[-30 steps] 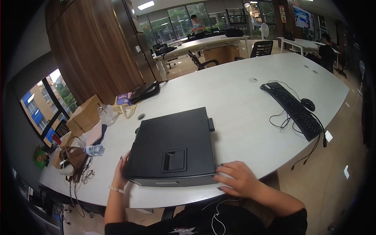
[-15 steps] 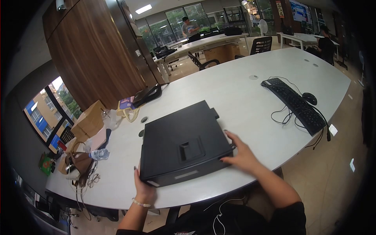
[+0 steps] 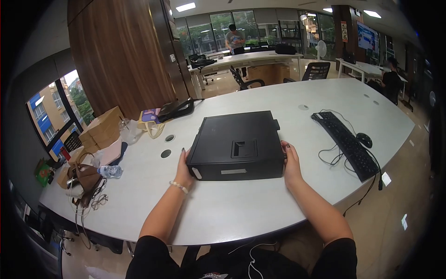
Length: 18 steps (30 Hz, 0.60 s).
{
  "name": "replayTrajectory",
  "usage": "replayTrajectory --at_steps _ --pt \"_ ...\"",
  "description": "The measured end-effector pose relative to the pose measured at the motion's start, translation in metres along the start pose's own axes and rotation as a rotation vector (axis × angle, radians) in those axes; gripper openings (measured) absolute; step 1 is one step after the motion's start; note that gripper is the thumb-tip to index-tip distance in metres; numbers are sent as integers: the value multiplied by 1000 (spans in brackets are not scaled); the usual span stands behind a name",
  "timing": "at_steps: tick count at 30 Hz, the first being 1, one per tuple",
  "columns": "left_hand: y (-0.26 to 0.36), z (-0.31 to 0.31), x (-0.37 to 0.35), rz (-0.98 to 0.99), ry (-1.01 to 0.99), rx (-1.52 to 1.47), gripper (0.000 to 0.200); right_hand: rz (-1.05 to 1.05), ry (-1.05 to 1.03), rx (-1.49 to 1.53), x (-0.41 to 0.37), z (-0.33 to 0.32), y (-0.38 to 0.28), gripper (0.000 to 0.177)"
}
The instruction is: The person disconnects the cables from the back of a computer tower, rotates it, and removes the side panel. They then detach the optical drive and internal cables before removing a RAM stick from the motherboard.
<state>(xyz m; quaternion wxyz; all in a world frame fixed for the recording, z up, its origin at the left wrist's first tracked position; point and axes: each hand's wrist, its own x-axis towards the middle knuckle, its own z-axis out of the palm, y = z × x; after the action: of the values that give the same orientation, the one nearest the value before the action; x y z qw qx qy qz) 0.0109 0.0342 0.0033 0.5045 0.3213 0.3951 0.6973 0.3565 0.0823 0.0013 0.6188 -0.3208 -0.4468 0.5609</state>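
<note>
A black computer case (image 3: 218, 139) lies flat on the white table (image 3: 223, 209), its narrow face with a pale label towards me. My left hand (image 3: 185, 171), with a beaded bracelet at the wrist, presses against the case's left side. On the right side my right hand (image 3: 291, 166) grips the case near its front corner. Both hands are closed on the case between them. A recessed latch shows in the top panel.
A black keyboard (image 3: 346, 144) and mouse (image 3: 364, 139) with cables lie at the right. At the left are cardboard boxes (image 3: 101, 130), a brown bag (image 3: 84, 176), a plastic bottle (image 3: 110, 171) and glasses. Two people (image 3: 235, 40) are farther back.
The case has moved away from me and turned so its front face is squarer to me. Both hands have moved with it, and the head view has shifted.
</note>
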Motion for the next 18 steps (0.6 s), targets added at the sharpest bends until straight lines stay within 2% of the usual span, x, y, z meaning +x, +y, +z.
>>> replayTrajectory --at_steps 1,2,4,5,7,9,14,18 --pt "11 -9 7 -61 -26 30 56 -19 38 1 7 -3 1 37" --pt "26 -19 14 -99 -176 165 56 -17 61 -84 16 -10 4 36" --pt "47 11 1 53 57 592 48 -8 129 -240 36 -35 14 35" --pt "48 22 1 204 58 908 46 -114 104 -299 51 -52 30 31" --pt "39 52 -1 510 70 1530 41 -168 87 -391 69 -74 37 30" --pt "33 105 -21 667 -18 1645 38 -162 110 -412 75 -79 35 28" --pt "0 169 -16 533 -218 1944 52 -125 -36 -504 58 -77 24 29" --pt "-17 193 -4 297 -166 1934 63 -122 -88 -495 63 -85 29 31"
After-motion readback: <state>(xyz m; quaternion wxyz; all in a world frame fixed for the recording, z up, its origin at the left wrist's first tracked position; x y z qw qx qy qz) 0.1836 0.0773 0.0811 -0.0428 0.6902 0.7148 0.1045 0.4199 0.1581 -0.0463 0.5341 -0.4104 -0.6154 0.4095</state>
